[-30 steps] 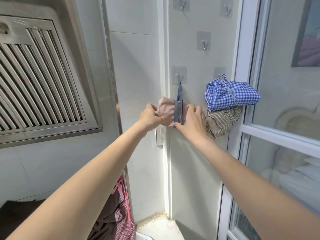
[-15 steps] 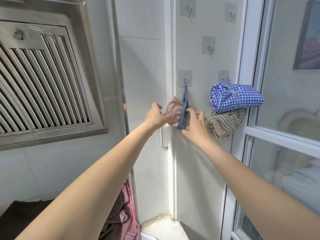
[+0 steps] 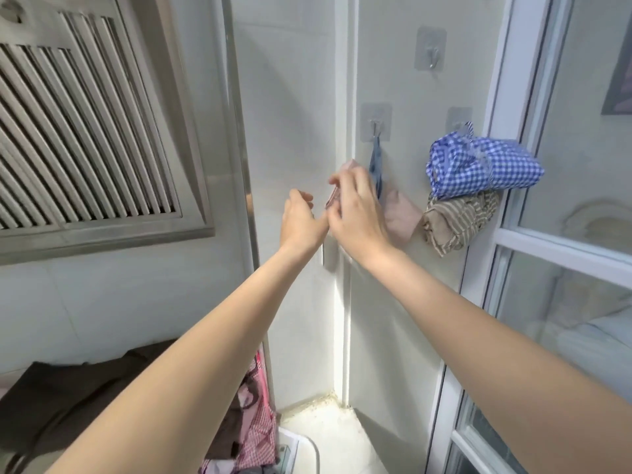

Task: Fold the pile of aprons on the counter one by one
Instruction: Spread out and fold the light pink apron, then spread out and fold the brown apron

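We see the folded pink apron (image 3: 398, 213) hanging by its blue strap (image 3: 375, 162) from a wall hook (image 3: 376, 126); our right hand (image 3: 355, 213) pinches its left edge, our left hand (image 3: 301, 222) hovers beside it with relaxed fingers.

At upper left we see a steel range hood (image 3: 85, 131) with a slatted grille, set against a white tiled wall (image 3: 290, 97). On the wall panel beside it we count three clear adhesive hooks: one high up (image 3: 431, 51), one lower to its left (image 3: 376, 123), and a third (image 3: 460, 119) close to the white door frame (image 3: 513, 97). To the right, a glazed door (image 3: 581, 234) shows a blurred room behind its panes, and a white ledge (image 3: 325, 429) fills the corner at the bottom.
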`<state>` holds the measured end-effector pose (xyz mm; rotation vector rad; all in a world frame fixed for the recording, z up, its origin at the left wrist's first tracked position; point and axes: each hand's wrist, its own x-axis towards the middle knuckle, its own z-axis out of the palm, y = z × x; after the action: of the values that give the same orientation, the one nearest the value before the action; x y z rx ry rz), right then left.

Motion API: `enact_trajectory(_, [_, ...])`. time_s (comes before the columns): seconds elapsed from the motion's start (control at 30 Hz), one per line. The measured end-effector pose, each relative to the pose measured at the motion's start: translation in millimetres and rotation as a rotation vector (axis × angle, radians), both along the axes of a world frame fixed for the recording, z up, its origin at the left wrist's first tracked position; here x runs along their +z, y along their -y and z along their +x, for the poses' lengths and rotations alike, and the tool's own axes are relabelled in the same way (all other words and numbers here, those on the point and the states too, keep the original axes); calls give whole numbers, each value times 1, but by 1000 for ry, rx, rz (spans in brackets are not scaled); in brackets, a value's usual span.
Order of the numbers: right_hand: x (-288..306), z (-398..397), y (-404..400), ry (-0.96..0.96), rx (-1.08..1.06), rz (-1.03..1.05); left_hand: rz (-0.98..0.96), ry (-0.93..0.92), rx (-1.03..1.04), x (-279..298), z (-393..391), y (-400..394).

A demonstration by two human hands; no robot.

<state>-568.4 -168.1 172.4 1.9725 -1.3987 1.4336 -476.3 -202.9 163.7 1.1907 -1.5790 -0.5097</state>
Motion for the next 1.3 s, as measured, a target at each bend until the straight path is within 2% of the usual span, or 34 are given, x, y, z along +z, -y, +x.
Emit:
enact_trajectory(0.1, [-14,44,-5,-113,105,68,52,-22,64,-27,31,-7])
enact_trajectory(0.23, [-49,98,-5,-283,143,272,205,13,180,-65,105,-21])
enact_trajectory(0.4, [-118,187,-5,-562,138,729,462,87,299,-133,237,-49])
enact_trajectory(0.53, [-199,270,-20,-705,218,1097,707,146,314,-203,342,-91])
enact_trajectory(0.6, [-237,299,-28,-734,233,1237,758,197,334,-229,377,-110])
enact_trajectory(0.77, [-294,360,-32,-660,155,1432,900,222,346,-274,453,-126])
enact_trajectory(0.87, [-299,365,-17,-644,128,1403,902,265,321,-279,460,-117])
enact_trajectory(1.03, [-311,363,21,-582,-93,1401,869,386,233,-282,451,-87])
enact_trajectory(1.17, [-307,355,42,-317,-148,1475,839,431,190,-276,443,-53])
enact_trajectory(1.3, [-275,372,61,23,16,1362,735,416,82,-270,424,-30])
